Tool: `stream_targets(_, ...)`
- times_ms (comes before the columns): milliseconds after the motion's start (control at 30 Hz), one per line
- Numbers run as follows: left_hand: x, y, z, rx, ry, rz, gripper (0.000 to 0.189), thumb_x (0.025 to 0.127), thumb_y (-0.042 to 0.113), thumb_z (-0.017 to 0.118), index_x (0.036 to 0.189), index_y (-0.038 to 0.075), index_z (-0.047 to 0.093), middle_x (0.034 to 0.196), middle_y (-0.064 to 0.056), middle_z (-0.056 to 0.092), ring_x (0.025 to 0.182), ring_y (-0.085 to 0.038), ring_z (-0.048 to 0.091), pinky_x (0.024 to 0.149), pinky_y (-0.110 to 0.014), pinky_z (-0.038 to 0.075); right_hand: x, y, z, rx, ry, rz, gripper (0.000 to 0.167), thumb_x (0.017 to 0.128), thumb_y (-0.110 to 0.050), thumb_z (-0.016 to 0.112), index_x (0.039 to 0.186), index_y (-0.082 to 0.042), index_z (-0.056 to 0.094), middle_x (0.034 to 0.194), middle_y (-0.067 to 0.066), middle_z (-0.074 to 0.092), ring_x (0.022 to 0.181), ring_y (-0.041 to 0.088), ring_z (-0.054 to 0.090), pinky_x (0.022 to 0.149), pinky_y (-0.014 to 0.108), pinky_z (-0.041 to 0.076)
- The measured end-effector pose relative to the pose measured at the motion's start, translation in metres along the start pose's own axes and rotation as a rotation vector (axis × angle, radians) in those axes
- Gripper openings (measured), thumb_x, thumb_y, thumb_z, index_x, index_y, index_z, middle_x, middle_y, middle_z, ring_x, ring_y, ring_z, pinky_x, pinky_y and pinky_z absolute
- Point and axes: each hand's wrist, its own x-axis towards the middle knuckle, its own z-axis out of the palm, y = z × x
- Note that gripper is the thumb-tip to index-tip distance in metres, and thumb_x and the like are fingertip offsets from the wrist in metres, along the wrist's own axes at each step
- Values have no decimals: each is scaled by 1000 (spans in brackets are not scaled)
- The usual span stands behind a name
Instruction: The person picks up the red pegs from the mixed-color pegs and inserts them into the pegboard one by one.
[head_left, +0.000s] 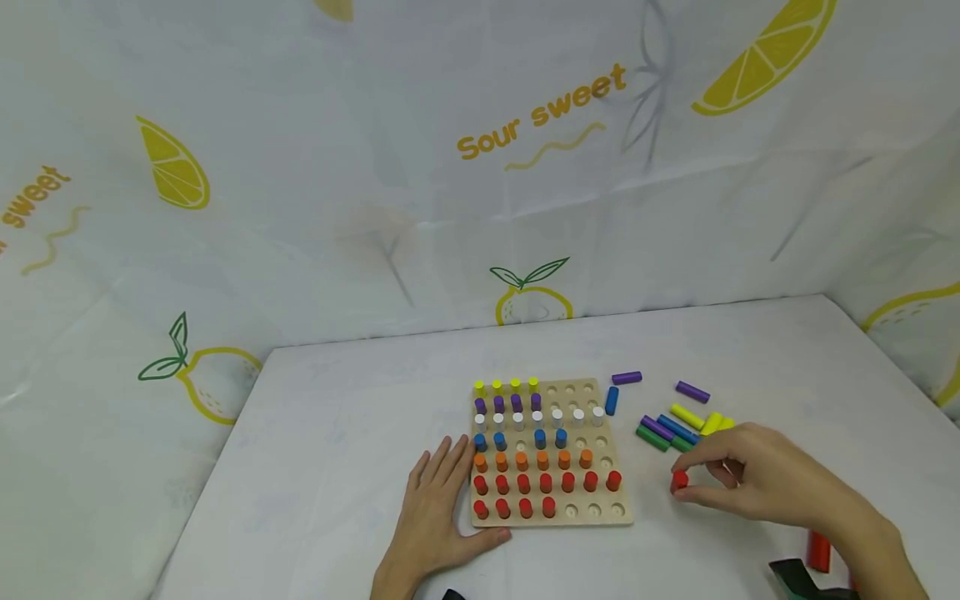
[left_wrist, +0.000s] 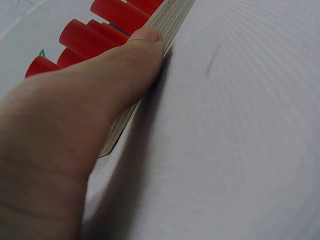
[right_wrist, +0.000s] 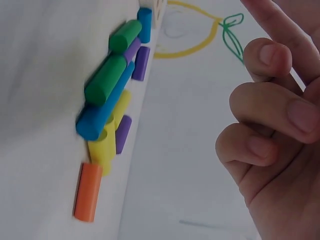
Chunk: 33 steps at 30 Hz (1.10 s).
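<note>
A wooden peg board (head_left: 582,518) holds rows of coloured pegs, from yellow at the back to red at the front. My left hand (head_left: 435,521) rests beside the board's left edge with fingers extended, and its thumb touches the front edge. In the left wrist view that thumb (left_wrist: 142,45) lies against the board's side, near red pegs (left_wrist: 82,37). To the right of the board, my right hand (head_left: 765,479) pinches a red peg (head_left: 679,480) between thumb and index finger. The right wrist view shows its other fingers (right_wrist: 265,107) curled; the red peg is out of sight there.
Loose purple, blue, green and yellow pegs (head_left: 687,416) lie behind the right hand. An orange peg (right_wrist: 88,192) appears in the right wrist view. Red pegs (head_left: 819,552) and a dark strap (head_left: 798,579) are near the right forearm. A lemon-print cloth (head_left: 337,250) hangs behind the table.
</note>
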Motion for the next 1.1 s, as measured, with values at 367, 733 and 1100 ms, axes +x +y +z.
stream_targets(367, 0, 0, 0, -5, -8, -9, 113, 70, 84, 65, 158, 19, 40, 166, 2, 39, 156, -25, 32, 125, -55, 27, 18, -26, 12, 114, 2, -128, 22, 80, -44, 85, 95, -29, 81, 60, -24, 42, 56, -10, 37, 47, 13, 31)
stream_targets(733, 0, -1, 0, 7, -8, -9, 110, 70, 83, 66, 157, 20, 42, 164, 2, 42, 155, -27, 34, 124, -57, 30, 42, -59, 32, 278, -57, -262, 21, 86, -43, 80, 96, -25, 82, 60, -20, 48, 57, -11, 38, 49, 11, 35)
stream_targets(1100, 1, -1, 0, -8, 5, 4, 112, 71, 84, 65, 159, 19, 39, 165, 2, 40, 156, -26, 33, 124, -55, 28, 54, -69, 50, 295, -95, -261, 18, 86, -41, 81, 93, -24, 83, 58, -20, 49, 55, -11, 38, 48, 11, 34)
